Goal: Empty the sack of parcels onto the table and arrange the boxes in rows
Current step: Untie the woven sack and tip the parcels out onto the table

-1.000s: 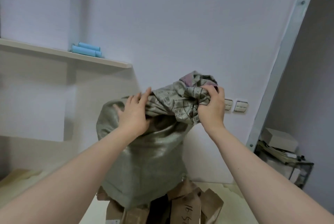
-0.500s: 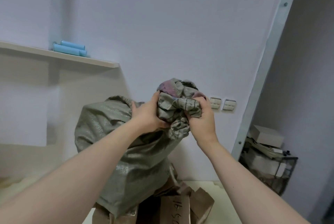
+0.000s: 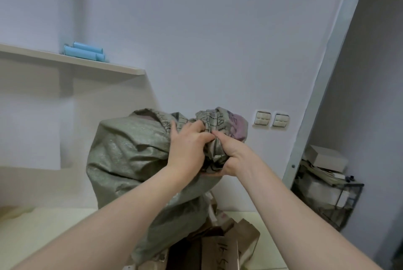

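Now, hands: left [image 3: 187,147] and right [image 3: 233,156] both clenched on bunched neck of grey-green woven sack [image 3: 130,156].
Sack: upended over brown cardboard parcels [image 3: 220,252] on pale tabletop [image 3: 54,226].

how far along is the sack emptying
Early. Some brown cardboard parcels already lie under the upended grey-green woven sack. Left hand and right hand grip its bunched end. Emptying looks unfinished, and no boxes stand in rows on the pale table.
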The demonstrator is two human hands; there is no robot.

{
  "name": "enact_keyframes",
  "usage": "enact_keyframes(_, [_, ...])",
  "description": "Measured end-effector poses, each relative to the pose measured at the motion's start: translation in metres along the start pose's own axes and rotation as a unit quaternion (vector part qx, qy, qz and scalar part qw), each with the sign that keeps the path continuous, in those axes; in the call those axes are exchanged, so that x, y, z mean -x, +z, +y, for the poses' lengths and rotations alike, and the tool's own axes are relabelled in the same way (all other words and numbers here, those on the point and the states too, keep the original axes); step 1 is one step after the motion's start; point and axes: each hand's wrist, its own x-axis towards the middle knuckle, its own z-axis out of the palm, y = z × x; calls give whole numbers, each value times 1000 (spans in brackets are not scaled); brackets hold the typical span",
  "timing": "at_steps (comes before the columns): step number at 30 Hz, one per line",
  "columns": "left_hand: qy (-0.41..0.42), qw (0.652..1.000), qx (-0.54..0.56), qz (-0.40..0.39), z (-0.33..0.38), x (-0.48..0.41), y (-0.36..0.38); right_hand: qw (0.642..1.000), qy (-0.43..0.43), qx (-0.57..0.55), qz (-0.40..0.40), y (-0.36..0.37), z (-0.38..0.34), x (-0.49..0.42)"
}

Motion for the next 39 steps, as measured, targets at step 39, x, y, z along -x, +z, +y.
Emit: enact_keyframes(39, [-109, 949, -95, -279, -22, 59, 32, 923, -145, 180, 308, -100, 76, -69])
